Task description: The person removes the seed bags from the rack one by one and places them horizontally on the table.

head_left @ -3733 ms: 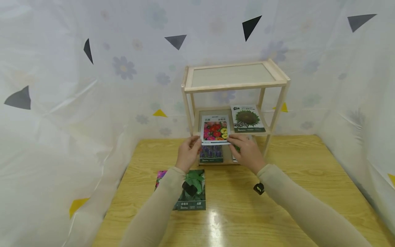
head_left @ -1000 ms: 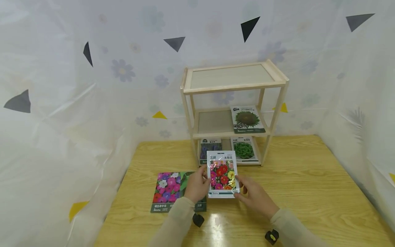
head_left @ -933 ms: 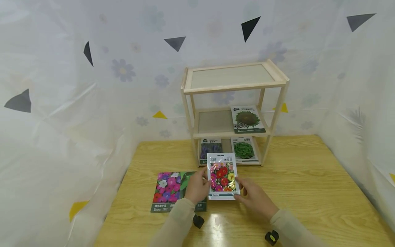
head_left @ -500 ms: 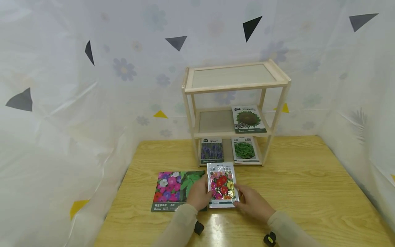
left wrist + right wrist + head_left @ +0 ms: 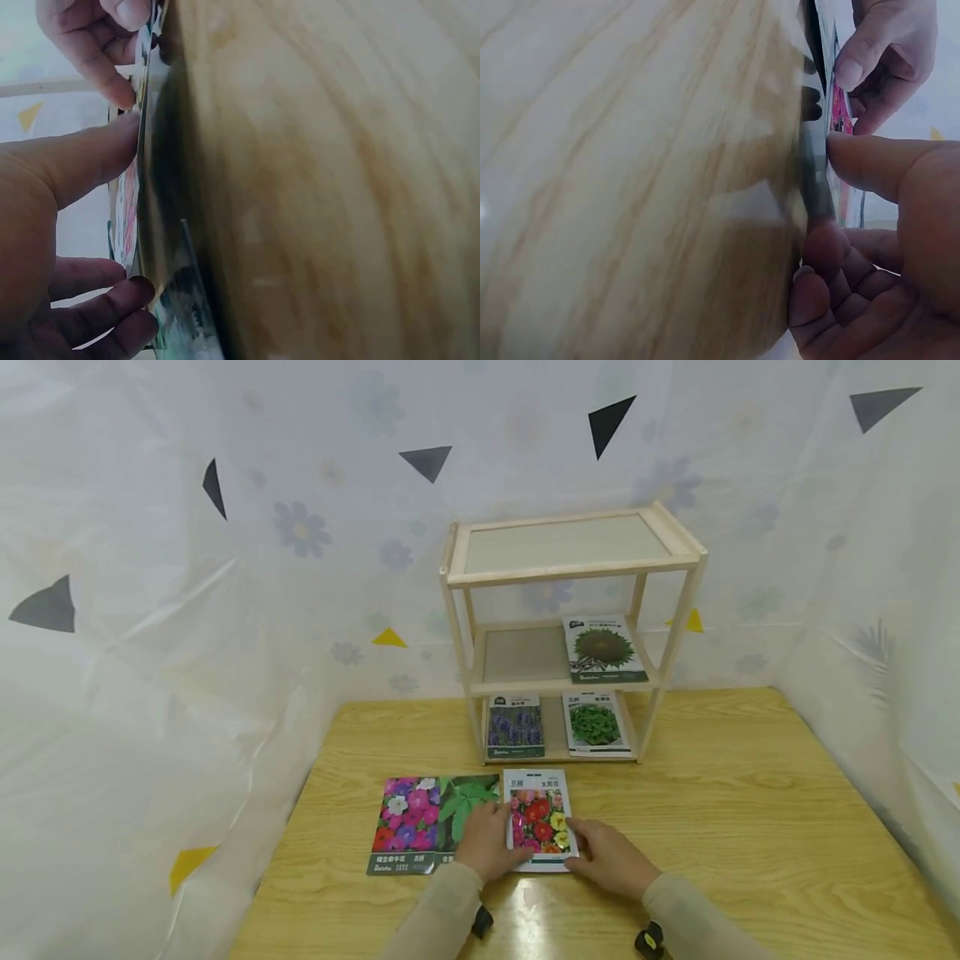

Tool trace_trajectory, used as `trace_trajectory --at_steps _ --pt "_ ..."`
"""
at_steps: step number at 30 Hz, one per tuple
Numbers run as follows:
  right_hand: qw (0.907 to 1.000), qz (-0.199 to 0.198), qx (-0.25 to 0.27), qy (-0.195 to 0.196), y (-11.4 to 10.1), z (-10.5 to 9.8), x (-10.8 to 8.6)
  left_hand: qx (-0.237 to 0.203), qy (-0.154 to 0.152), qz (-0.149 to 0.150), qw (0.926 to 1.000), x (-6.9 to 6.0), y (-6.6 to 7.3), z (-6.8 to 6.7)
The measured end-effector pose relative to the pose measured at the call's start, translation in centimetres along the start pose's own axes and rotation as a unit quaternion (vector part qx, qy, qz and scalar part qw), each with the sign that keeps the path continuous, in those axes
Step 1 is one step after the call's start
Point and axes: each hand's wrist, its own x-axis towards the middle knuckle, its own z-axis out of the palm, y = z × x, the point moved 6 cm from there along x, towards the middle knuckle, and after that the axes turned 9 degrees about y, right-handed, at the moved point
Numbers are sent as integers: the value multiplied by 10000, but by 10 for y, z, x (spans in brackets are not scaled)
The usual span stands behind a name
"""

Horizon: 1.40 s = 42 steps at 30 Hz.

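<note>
A seed packet (image 5: pixel 538 823) with red, pink and yellow flowers lies at the table's middle, in front of the shelf, level or nearly so. My left hand (image 5: pixel 489 842) holds its left edge, the thumb on top near the lower corner. On the opposite edge my right hand (image 5: pixel 611 857) pinches it near the lower right corner. Both wrist views show the thumb (image 5: pixel 97 159) of the left hand and the thumb (image 5: pixel 870 161) of the right hand against the thin packet, fingers curled at its edge. To the left lie a petunia-like flower packet (image 5: pixel 408 818) and a green-leaf packet (image 5: pixel 463 802), partly covered by my left hand.
Behind stands a wooden shelf (image 5: pixel 573 575) with tiers. A sunflower-head packet (image 5: pixel 604 647) lies on the middle tier at right. Below are a purple-flower packet (image 5: pixel 516 727) and a green-herb packet (image 5: pixel 596 725). The wooden table (image 5: pixel 720 810) extends to both sides.
Both hands have brought the red-flower packet from the middle tier's left side toward me and lowered it to the table, right of the leaf packet. The lower-tier packets are uncovered again.
</note>
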Motion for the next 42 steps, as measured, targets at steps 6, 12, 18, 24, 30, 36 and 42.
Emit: trace_trajectory --at_steps 6,12,18,24,30,36,42 --pt "9999 56 -119 -53 2 1 0 631 83 381 9972 -2 2 5" --pt "9993 43 -358 129 2 1 -1 1302 -146 871 9875 -4 9 8" --pt "9992 -35 -362 140 -1 3 -1 1456 -517 950 9834 -8 10 11" --pt "9995 16 -305 91 -2 5 -2 1540 -436 1028 9817 -8 5 14" --pt "9995 58 -282 114 -4 4 -2 1572 -413 1044 9812 -8 4 13" --pt "9993 95 -350 126 -1 6 -2 1570 -471 1009 9813 -8 3 14" --pt "9993 148 -318 120 3 7 -1 1501 -500 963 9827 -7 3 14"
